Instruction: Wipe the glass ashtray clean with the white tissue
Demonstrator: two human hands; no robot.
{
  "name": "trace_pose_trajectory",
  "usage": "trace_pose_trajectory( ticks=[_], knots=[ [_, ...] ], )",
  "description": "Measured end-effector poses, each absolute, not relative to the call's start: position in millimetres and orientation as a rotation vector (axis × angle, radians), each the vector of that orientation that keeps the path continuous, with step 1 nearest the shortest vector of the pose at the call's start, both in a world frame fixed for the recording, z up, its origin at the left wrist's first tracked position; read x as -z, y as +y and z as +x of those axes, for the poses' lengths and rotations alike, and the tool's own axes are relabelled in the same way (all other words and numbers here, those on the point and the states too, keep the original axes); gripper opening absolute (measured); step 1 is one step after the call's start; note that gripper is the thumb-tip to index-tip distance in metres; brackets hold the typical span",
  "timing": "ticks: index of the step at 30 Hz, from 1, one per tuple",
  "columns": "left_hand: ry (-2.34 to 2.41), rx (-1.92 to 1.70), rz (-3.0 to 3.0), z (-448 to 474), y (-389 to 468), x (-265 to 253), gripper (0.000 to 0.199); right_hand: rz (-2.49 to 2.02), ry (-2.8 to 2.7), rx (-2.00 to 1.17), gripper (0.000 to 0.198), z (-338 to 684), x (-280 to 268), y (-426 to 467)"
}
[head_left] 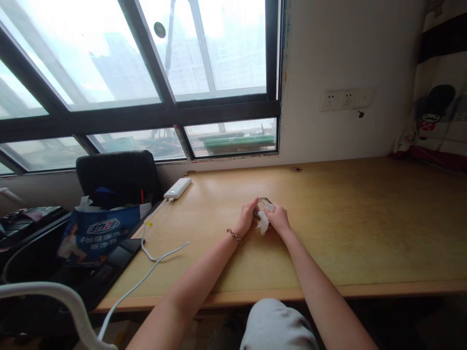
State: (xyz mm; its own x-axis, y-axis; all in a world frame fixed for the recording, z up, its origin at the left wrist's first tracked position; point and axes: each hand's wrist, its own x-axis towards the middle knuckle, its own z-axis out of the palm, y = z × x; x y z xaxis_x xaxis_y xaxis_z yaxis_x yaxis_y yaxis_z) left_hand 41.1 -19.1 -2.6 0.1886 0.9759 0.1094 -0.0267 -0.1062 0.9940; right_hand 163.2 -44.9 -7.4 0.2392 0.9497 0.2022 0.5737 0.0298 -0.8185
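Note:
Over the wooden desk (350, 228), my two hands are close together. My left hand (245, 219) is closed on the side of a thin-rimmed pair of glasses (264, 199), as far as its curved frame shows. A crumpled white tissue (262, 224) is pinched in my right hand (278, 218), pressed against the glasses' rim, and part of it hangs down between the hands. My fingers cover much of the glasses. Around my left wrist is a chain bracelet (234, 236).
A white power bank (178, 188) lies at the desk's left edge, with a white cable (153, 260) trailing from it. Further left are a black chair (118, 170) and a blue bag (102, 236). A white curved tube (54, 294) crosses the lower left. Windows and wall sockets (346, 99) stand behind.

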Motion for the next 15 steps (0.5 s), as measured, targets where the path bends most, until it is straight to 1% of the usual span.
trace_pose_trajectory(
  ticks=[4,10,12,15],
  knots=[
    [0.988,-1.124,1.353,42.7,-18.8,3.5,0.050,-1.619,-1.482,-0.407,0.024,164.3,6.3,-48.1],
    [0.984,-1.132,1.245,47.0,-16.4,6.0,0.062,-1.680,-1.341,-0.383,0.032,165.3,9.5,-45.0],
    [0.902,-1.119,1.308,49.7,-17.5,5.3,0.059,-1.758,-1.229,-0.402,0.035,167.8,11.3,-41.7],
    [0.769,-1.100,1.472,53.4,-21.4,3.2,0.046,-1.820,-1.133,-0.471,0.035,172.0,15.4,-37.0]
  ],
)
